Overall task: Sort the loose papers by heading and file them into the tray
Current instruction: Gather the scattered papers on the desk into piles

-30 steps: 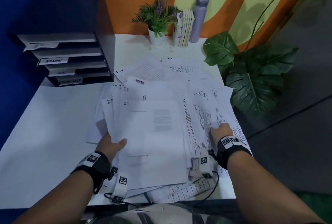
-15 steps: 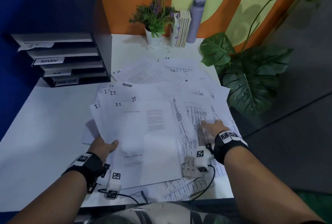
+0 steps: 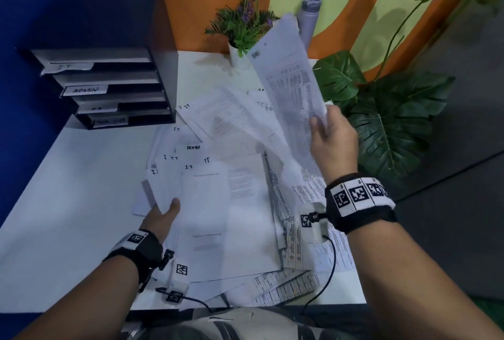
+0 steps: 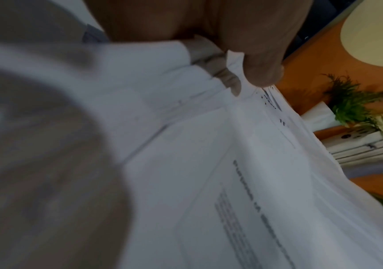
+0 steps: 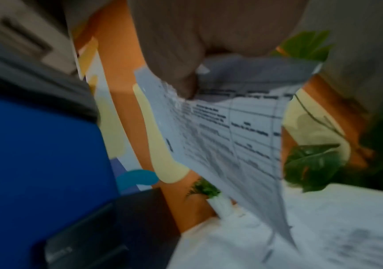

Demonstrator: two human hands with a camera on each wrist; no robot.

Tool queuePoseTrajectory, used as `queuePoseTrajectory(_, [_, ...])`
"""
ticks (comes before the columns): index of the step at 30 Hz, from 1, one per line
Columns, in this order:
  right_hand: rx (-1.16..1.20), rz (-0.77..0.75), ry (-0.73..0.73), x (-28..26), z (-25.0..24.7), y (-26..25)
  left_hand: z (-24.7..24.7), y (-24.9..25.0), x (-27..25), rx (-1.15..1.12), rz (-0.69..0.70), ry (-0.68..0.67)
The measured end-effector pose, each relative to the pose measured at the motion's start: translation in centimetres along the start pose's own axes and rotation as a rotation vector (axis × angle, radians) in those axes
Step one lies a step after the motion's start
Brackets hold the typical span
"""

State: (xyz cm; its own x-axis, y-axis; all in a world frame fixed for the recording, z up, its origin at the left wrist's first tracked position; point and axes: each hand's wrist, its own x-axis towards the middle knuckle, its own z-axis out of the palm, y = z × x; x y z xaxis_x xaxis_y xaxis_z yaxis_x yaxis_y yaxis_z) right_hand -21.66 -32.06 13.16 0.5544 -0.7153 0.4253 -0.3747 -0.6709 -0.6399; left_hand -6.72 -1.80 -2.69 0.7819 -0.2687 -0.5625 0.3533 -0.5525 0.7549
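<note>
Loose white papers (image 3: pixel 240 146) lie spread over the white desk, several headed "IT" and one "ADMIN". My left hand (image 3: pixel 163 214) grips the left edge of a fanned stack of IT sheets (image 3: pixel 218 211), thumb on top; the left wrist view shows the thumb (image 4: pixel 261 72) pressed on that stack (image 4: pixel 208 163). My right hand (image 3: pixel 327 132) pinches the lower edge of a printed table sheet (image 3: pixel 289 72) and holds it up above the pile; the right wrist view shows this sheet (image 5: pixel 229 138) hanging from my fingers (image 5: pixel 176 72). The black filing tray (image 3: pixel 109 67) with labelled shelves stands at the back left.
A small potted plant (image 3: pixel 242 29), a grey bottle (image 3: pixel 309 12) and upright books, mostly hidden by the lifted sheet, stand at the desk's back edge. A large leafy plant (image 3: pixel 381 119) crowds the right side. Bare desk (image 3: pixel 68 189) lies left of the papers.
My right hand, which lay on the papers at the right, has picked up a table sheet and raised it above the pile. My left hand still holds the IT stack.
</note>
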Motion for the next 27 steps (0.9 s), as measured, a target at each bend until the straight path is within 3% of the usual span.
queuePoseTrajectory(3, [0.183,0.241,-0.182,-0.4,2.6,-0.1,0.0,0.9,-0.3,-0.047,-0.041,0.007])
queuePoseTrajectory(6, [0.126,0.474,-0.359,-3.0,5.2,1.3,0.1,1.6,-0.8,-0.081,-0.058,-0.012])
queuePoseTrajectory(9, [-0.045,0.512,-0.530,-6.7,7.6,3.0,0.1,1.8,-0.9,-0.128,-0.017,-0.024])
queuePoseTrajectory(13, [-0.019,0.511,-0.714,-10.4,9.7,3.4,-0.1,1.3,-1.0,-0.070,0.092,-0.108])
queuePoseTrajectory(16, [-0.081,0.433,-0.663,-10.4,10.0,4.1,-0.3,1.7,-1.3,-0.042,0.168,-0.078])
queuePoseTrajectory(18, [-0.053,0.490,-0.630,-9.0,9.2,4.8,-0.7,2.8,-2.4,-0.105,0.219,-0.074])
queuePoseTrajectory(21, [0.441,0.694,-0.674,-6.4,6.8,5.5,-0.7,5.4,-5.5,-0.284,0.307,-0.100])
queuePoseTrajectory(24, [0.675,0.692,-0.617,-4.3,4.9,5.2,-0.6,7.8,-6.7,-0.471,0.327,-0.114])
queuePoseTrajectory(27, [0.857,0.665,-0.491,-3.0,4.1,4.3,0.0,9.9,-6.5,-0.429,0.398,-0.130])
